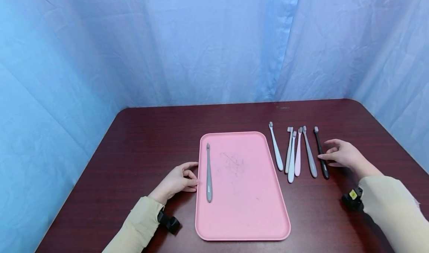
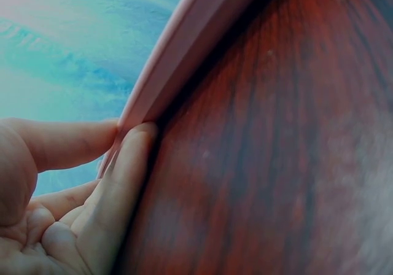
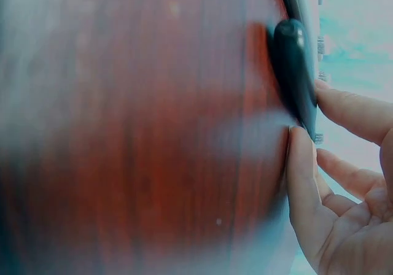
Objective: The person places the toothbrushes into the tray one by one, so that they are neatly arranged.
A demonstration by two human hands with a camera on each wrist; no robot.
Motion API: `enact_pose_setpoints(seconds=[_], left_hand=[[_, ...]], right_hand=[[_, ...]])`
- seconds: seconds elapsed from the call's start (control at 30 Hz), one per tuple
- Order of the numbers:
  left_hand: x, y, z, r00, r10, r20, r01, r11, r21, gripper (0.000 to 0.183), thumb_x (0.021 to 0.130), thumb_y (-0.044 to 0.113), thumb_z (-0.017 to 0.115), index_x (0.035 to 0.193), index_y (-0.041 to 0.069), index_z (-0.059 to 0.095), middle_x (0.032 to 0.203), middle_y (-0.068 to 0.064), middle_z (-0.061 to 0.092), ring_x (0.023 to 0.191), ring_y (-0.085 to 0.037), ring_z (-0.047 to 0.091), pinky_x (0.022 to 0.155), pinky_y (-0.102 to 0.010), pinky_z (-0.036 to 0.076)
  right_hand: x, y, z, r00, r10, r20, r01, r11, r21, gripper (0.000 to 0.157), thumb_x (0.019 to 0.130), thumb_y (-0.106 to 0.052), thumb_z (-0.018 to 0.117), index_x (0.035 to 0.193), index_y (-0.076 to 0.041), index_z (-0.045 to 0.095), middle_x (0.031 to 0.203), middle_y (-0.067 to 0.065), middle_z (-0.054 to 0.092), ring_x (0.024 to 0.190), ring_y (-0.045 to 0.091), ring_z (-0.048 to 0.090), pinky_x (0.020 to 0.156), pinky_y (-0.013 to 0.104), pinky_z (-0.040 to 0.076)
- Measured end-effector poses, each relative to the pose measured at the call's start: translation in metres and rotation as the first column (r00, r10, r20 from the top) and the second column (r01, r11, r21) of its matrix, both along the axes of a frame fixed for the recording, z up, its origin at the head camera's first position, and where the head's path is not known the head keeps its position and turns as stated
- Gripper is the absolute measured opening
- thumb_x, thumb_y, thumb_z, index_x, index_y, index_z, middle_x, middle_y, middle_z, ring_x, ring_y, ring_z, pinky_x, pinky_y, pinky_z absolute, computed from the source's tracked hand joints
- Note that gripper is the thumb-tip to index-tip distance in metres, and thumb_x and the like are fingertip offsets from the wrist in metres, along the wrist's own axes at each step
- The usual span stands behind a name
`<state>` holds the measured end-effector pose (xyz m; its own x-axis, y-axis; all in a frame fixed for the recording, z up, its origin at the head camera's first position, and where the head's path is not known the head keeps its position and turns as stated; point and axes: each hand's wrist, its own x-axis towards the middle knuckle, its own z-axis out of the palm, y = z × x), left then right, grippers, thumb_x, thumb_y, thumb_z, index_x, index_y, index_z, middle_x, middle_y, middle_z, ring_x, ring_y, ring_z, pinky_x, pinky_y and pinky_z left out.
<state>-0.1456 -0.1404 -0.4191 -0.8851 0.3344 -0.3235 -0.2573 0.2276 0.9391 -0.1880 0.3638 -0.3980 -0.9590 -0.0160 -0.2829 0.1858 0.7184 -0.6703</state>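
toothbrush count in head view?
7. Gray toothbrush on the pink tray; six on the table to its right, left to right: first pale toothbrush, second pale toothbrush, third pale toothbrush, pink toothbrush, second gray toothbrush, black toothbrush nearest the right hand. None looks hidden.

The tray (image 1: 248,204) sits on the desk (image 1: 157,134), with one toothbrush (image 1: 209,175) in it along the left side, head at the far end. Right of the tray, six more toothbrushes (image 1: 298,156) lie side by side, heads far. The left hand (image 1: 175,179) is at the tray's left rim, the right hand (image 1: 345,155) at the rightmost toothbrush. Behind the desk hangs a curtain (image 1: 207,44).
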Motion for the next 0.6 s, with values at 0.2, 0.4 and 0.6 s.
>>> enact_pose_setpoints(seconds=[0.2,0.4,0.6], left_hand=[[0.0,-0.0004,0.0002,1.0,-0.002,-0.004,0.002,1.0,0.005,0.066,0.085,-0.007,0.061,0.143,-0.005,0.03,0.078,-0.004,0.057,0.062,-0.011,0.06,0.064,-0.03,0.059],[-0.0004,-0.0003,-0.0003,1.0,0.001,-0.004,-0.001,1.0,0.003,0.066,0.085,-0.007,0.061,0.143,-0.005,0.03,0.078,-0.005,0.057,0.062,-0.011,0.06,0.064,-0.03,0.059],[0.0006,0.0004,0.0007,1.0,0.008,-0.001,-0.008,1.0,-0.001,0.066,0.085,-0.007,0.061,0.143,-0.004,0.03,0.078,-0.005,0.058,0.062,-0.011,0.06,0.064,-0.03,0.059]], right_hand=[[-0.0015,-0.0046,0.0009,1.0,0.002,0.004,-0.002,1.0,0.015,0.071,0.085,-0.013,0.068,0.134,0.018,0.028,0.093,0.019,0.057,0.074,0.015,0.061,0.067,0.036,0.059],[-0.0027,-0.0074,0.0005,1.0,-0.001,-0.002,0.001,1.0,0.03,0.066,0.084,-0.008,0.067,0.132,0.017,0.029,0.09,0.018,0.057,0.072,0.015,0.06,0.066,0.037,0.059],[-0.0028,-0.0097,0.0023,1.0,-0.014,0.007,0.014,0.999,0.04,0.067,0.083,-0.008,0.067,0.132,0.017,0.03,0.091,0.019,0.059,0.072,0.014,0.061,0.067,0.038,0.059]])
